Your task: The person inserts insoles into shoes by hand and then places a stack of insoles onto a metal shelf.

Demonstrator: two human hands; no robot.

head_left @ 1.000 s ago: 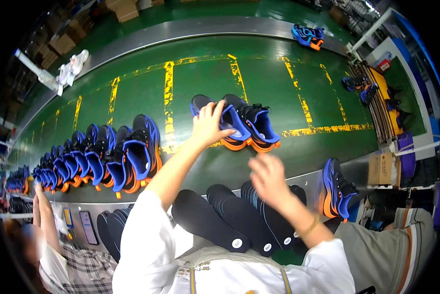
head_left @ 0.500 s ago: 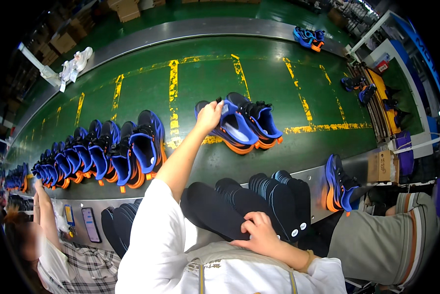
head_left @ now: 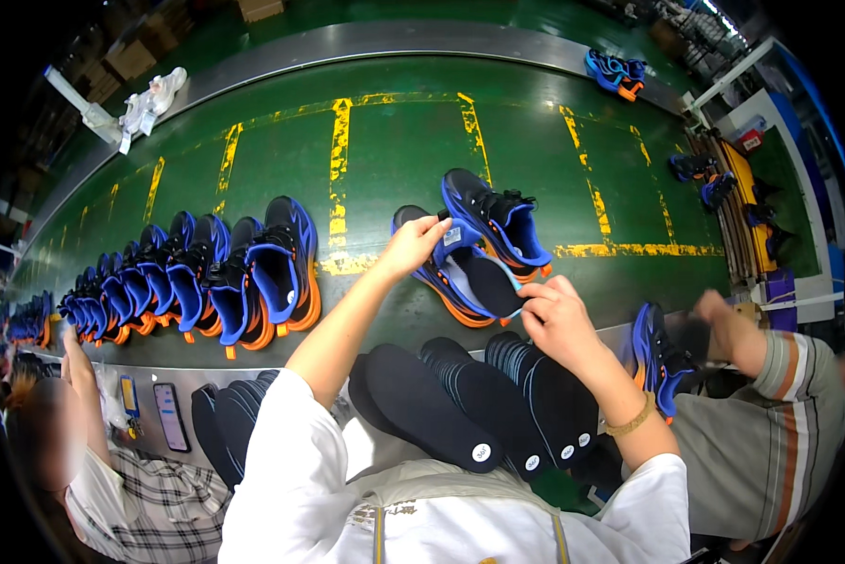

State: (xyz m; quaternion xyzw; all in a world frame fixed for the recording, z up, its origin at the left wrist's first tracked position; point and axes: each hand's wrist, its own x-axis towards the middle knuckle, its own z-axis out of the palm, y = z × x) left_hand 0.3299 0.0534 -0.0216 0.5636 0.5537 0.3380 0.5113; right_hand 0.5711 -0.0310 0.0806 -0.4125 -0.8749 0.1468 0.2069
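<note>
My left hand (head_left: 417,246) pinches the tongue of a black, blue and orange sneaker (head_left: 438,282) and holds its opening wide. In my right hand (head_left: 558,321) is the heel end of a black insole (head_left: 490,285) with a light blue edge. The insole's front part lies inside that sneaker, where its tip is hidden. The matching sneaker (head_left: 490,214) stands close beside it on the right, opening toward me. Below my hands, fanned stacks of black insoles (head_left: 420,402) lie at the near edge, some with round white stickers.
A long row of similar sneakers (head_left: 197,274) stands on the green line (head_left: 281,150) to the left. A co-worker reaches toward them; a phone (head_left: 170,415) lies nearby. At right, another person's hand (head_left: 723,324) is near a single sneaker (head_left: 655,362). White shoes (head_left: 154,101) sit far left.
My right hand has gone from the insole stacks up to the sneaker, carrying an insole partly into it. My left hand still grips the tongue, and the sneaker sits more tilted, slightly nearer me.
</note>
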